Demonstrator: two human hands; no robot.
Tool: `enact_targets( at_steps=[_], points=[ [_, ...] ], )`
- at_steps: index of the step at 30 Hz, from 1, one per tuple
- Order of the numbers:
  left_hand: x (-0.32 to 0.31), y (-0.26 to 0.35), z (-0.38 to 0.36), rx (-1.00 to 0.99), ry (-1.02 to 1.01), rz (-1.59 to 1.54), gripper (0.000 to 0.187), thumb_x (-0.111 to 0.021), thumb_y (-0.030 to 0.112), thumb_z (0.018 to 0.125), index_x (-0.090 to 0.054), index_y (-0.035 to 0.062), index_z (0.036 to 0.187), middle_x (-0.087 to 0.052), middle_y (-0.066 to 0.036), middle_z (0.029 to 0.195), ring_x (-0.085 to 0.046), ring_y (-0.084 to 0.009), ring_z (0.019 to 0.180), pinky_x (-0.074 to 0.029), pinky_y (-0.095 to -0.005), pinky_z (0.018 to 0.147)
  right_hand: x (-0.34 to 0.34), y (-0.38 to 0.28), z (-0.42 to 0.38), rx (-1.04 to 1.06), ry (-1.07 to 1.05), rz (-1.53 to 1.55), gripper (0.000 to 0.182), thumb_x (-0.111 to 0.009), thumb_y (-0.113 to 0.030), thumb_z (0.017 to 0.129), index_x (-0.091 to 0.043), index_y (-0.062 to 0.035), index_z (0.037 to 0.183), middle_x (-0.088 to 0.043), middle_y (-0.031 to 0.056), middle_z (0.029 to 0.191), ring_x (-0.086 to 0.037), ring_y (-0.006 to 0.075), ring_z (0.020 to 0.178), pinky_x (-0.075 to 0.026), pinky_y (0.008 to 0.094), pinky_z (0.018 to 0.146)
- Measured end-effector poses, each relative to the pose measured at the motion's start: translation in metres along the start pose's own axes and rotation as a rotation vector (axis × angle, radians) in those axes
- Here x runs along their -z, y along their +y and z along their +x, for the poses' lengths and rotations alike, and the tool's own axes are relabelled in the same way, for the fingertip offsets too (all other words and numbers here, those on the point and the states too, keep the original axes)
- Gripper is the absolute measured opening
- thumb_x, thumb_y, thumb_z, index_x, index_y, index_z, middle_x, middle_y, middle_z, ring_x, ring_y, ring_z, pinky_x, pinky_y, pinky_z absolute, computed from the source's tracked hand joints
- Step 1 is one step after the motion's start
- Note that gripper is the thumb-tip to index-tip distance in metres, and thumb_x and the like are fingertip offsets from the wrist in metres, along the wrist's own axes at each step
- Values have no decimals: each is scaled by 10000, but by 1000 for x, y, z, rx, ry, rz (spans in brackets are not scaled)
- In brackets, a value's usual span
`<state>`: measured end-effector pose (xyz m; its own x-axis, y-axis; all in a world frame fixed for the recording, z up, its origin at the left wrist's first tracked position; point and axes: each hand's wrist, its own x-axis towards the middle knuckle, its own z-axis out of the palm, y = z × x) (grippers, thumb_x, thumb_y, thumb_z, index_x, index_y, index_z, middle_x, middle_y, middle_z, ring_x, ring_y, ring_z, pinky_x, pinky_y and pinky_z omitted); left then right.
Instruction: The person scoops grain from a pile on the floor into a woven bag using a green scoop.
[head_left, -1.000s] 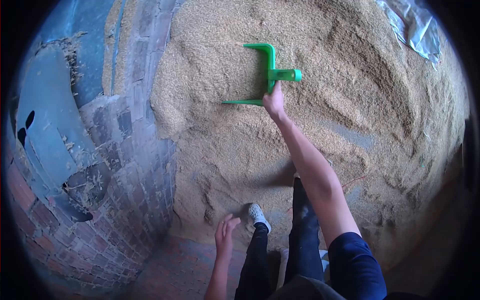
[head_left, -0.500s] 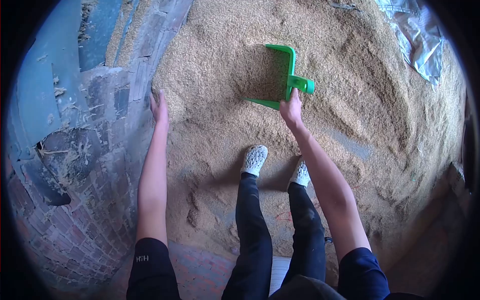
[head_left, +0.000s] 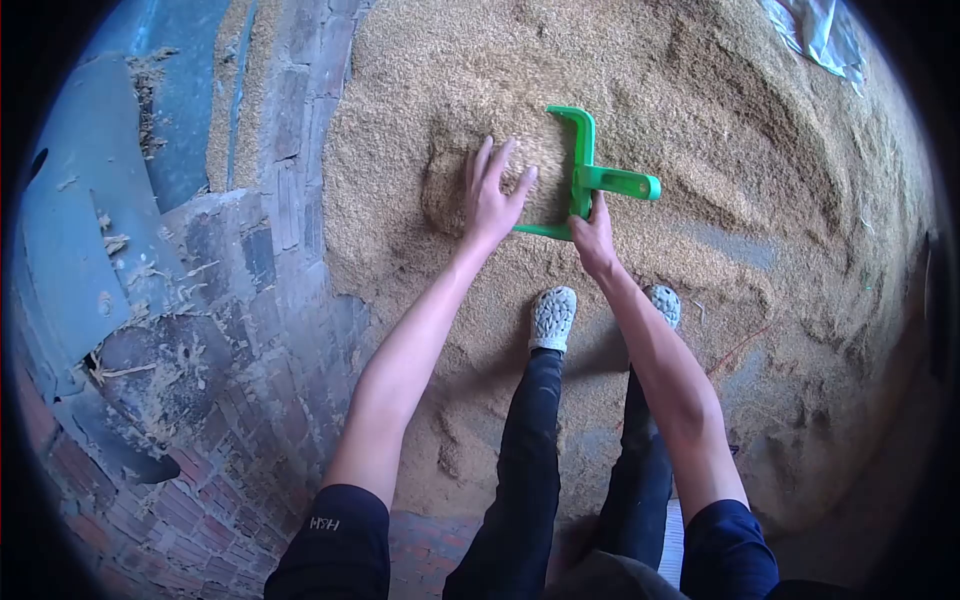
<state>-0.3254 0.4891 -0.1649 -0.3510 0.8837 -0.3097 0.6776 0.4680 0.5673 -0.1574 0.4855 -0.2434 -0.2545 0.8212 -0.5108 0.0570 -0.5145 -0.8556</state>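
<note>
A green plastic scoop [head_left: 585,172] lies pressed into a big heap of tan grain husks [head_left: 720,130], its short handle pointing right. My right hand [head_left: 594,235] grips the scoop's near corner by the handle. My left hand [head_left: 490,195] rests flat on the husks at the scoop's open mouth, fingers spread. Both my feet in pale shoes [head_left: 552,316] stand on the heap just below the scoop.
A brick wall [head_left: 270,330] runs along the left of the heap, with a grey sheet [head_left: 80,260] and straw debris beyond it. A crumpled plastic sheet [head_left: 825,35] lies at the top right. Red brick paving [head_left: 420,540] shows at the bottom.
My left hand left the brick wall and moved right onto the husks at the scoop's mouth. My right hand kept its hold on the scoop. My feet stepped further up the heap.
</note>
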Motion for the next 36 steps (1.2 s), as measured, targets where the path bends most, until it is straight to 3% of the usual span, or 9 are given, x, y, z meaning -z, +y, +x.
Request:
enact_targets(
  at_steps=[3, 9, 12, 14, 19, 23, 25, 31, 36],
  points=[
    [39, 23, -54, -252, 83, 135, 635, -470, 499, 850, -294, 174, 1367, -141, -159, 1448, -54, -380, 1334, -124, -565, 1046, 21, -42, -39, -74, 36, -4, 661, -480, 28, 688, -277, 24, 1317, -471, 112, 1024, -464, 174, 825, -426, 272, 730],
    [134, 84, -172, -130, 305, -39, 599, -499, 274, 890, -238, 24, 1368, -199, -175, 1431, -98, -369, 1335, -132, -479, 1069, 61, -109, -152, -179, 215, 317, 705, -525, 33, 668, -277, -32, 1325, -473, 59, 904, -481, 152, 769, -438, 267, 651],
    [169, 135, -205, -209, 288, -71, 517, -457, 205, 912, -269, 1, 1349, -243, -178, 1413, -196, -348, 1317, -228, -450, 1050, 84, -136, -219, -82, 370, 430, 741, -530, 48, 662, -251, -54, 1341, -465, 48, 903, -494, 139, 737, -444, 255, 612],
    [184, 159, -225, -106, 127, -517, 388, -359, 67, 926, -345, -26, 1302, -288, -195, 1386, -317, -324, 1268, -337, -408, 1003, 100, -171, -275, -56, 454, 540, 777, -530, 55, 654, -230, -73, 1359, -463, 44, 907, -496, 138, 717, -445, 258, 596],
    [205, 210, -248, -255, 94, -390, 436, -263, -122, 839, -423, -36, 1236, -371, -204, 1316, -416, -313, 1198, -391, -376, 976, 135, -244, -411, 10, 706, 660, 784, -531, 66, 634, -247, -72, 1352, -462, 35, 877, -477, 126, 671, -431, 254, 556],
    [212, 250, -269, -258, 154, -522, 409, -320, -141, 820, -469, -40, 1187, -350, -176, 1311, -481, -309, 1128, -473, -387, 880, 148, -241, -516, 162, 838, 806, 715, -528, 104, 636, -316, -101, 1287, -439, 28, 874, -473, 132, 715, -436, 272, 597],
    [207, 269, -280, -116, 44, -791, 274, -414, -97, 836, -528, -42, 1079, -481, -169, 1161, -597, -269, 932, -530, -339, 757, 156, -225, -560, 233, 945, 908, 664, -515, 131, 635, -348, -93, 1238, -464, 32, 914, -499, 151, 775, -452, 294, 643],
    [185, 338, -362, -337, -156, -481, 118, -581, 52, 828, -546, -29, 907, -592, -93, 778, -601, -160, 599, -512, -258, 527, 141, -172, -714, 472, 1305, 1193, 642, -490, 128, 631, -376, -79, 1228, -496, 45, 1035, -507, 187, 943, -455, 306, 775],
    [121, 356, -453, -641, -201, -214, 90, -658, 49, 746, -609, 2, 806, -626, -105, 772, -589, -201, 678, -469, -317, 666, 121, -101, -855, 605, 1570, 1314, 643, -479, 117, 606, -385, -78, 1211, -480, 37, 1030, -493, 187, 956, -453, 308, 777]
  ],
)
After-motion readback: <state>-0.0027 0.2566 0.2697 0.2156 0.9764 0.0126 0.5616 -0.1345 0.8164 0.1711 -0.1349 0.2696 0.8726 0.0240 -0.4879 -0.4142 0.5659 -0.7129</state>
